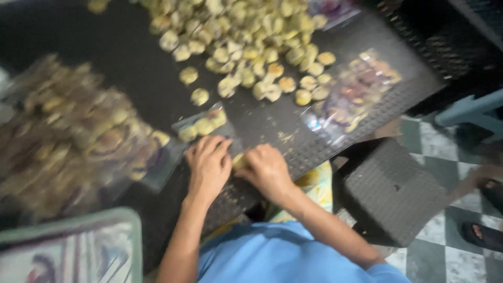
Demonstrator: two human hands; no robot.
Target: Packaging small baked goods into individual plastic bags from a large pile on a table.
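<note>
My left hand (208, 163) and my right hand (267, 167) meet near the front edge of a dark work surface (131, 63). Between them they pinch a small yellowish round snack piece (239, 160). Just beyond my left hand lies a clear plastic packet (201, 126) with a few pieces inside; my left fingertips touch or nearly touch its near end. A big heap of loose yellowish pieces (246, 36) spreads across the far middle of the surface. The frame is blurred by motion.
A pile of filled clear packets (73, 141) sits at the left. Flat clear packets (356, 89) lie at the right. A dark perforated crate (393, 188) stands on the checkered floor (435, 141), with sandalled feet (484, 233) at far right. A green-edged tray (68, 246) is bottom left.
</note>
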